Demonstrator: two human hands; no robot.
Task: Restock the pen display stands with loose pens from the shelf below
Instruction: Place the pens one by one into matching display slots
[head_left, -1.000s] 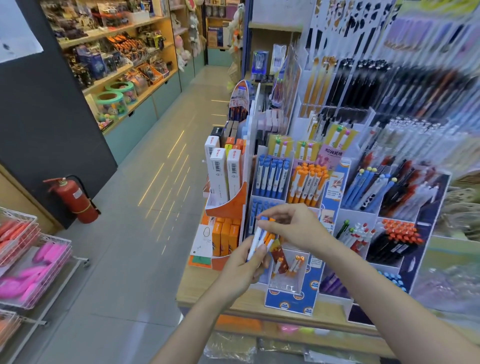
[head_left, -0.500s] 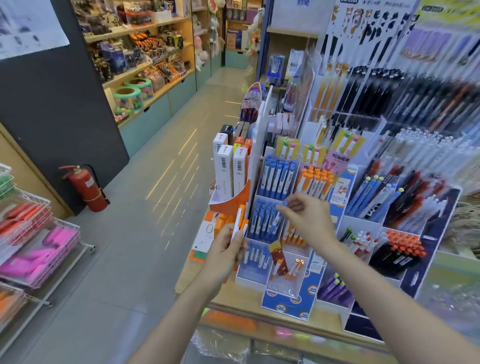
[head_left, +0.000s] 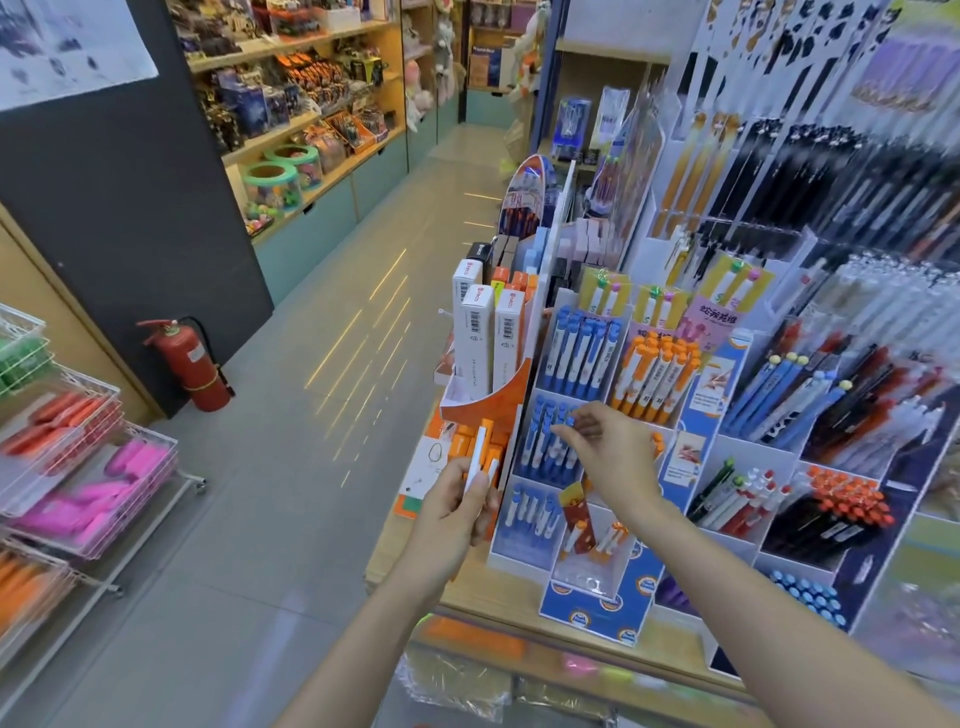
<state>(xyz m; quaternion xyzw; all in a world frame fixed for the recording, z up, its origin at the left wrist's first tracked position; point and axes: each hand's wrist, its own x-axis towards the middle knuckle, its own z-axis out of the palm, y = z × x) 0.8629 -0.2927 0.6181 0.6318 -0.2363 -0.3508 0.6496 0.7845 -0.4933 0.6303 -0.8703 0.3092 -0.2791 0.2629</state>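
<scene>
While our left hand (head_left: 457, 512) grips a small bunch of orange-and-white pens (head_left: 480, 460), fingers curled round their lower ends so the tips stand upright just in front of the orange boxes (head_left: 470, 447), our right hand (head_left: 608, 449) reaches to the middle tier of the tiered pen stand (head_left: 566, 441). Thumb and forefinger there pinch the blue cap of a blue-and-white pen (head_left: 570, 420) that stands among others of its kind in that compartment. We see more blue pens (head_left: 582, 353) packed in the tier above, with orange-capped pens (head_left: 657, 374) beside them on the right, and a few blue ones in the lowest tier. A clear front pocket (head_left: 592, 566) on the stand holds only a couple of orange pens. The stand sits on a wooden counter (head_left: 498, 597); the shelf beneath it is blurred, and we cannot tell what lies there. Across the aisle a red fire extinguisher (head_left: 189, 364) stands against a dark wall.
</scene>
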